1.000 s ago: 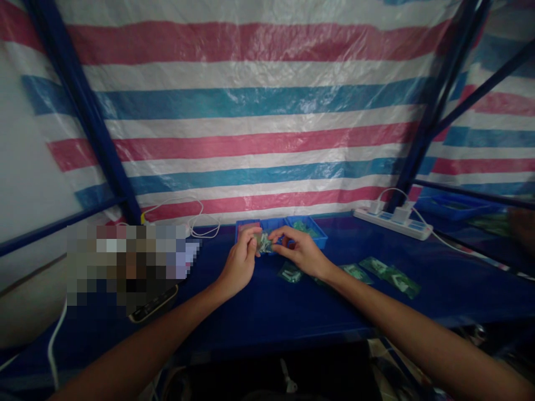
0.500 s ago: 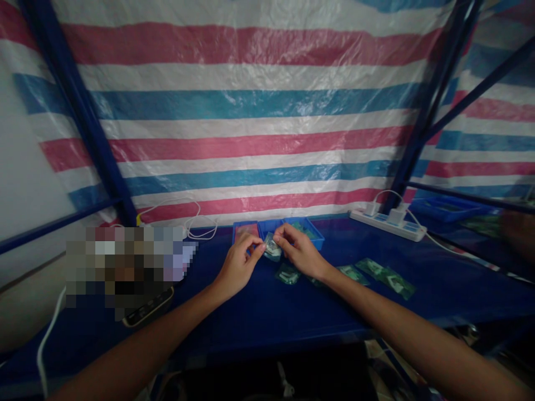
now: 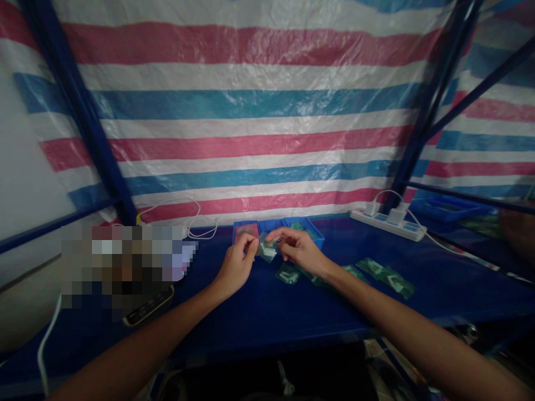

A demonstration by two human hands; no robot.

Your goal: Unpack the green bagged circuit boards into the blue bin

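Note:
A small clear plastic bag [image 3: 267,252] with white strip-like pieces inside hangs above the blue table. My left hand [image 3: 239,262] pinches its left edge between thumb and fingers. On the other side, my right hand [image 3: 301,252] has its fingers curved and apart; the index fingertip is at the bag's upper edge and cannot be told as touching or just off it. Below the held bag, a similar greenish bag [image 3: 287,274] of white pieces lies on the table. Behind both hands stands a blue divided tray [image 3: 317,236], with pink contents at left and green bags at right.
More filled green bags [image 3: 387,277] lie to the right, partly behind my right forearm. A white power strip [image 3: 388,224] with plugs sits at the back right. At left are a dark device [image 3: 149,306] and a white cable [image 3: 203,227]. Blue posts [image 3: 79,117] frame a striped sheet.
The bag has turned and shifted slightly left, showing its white pieces more clearly. My right thumb and index finger have spread apart from their pinch on it.

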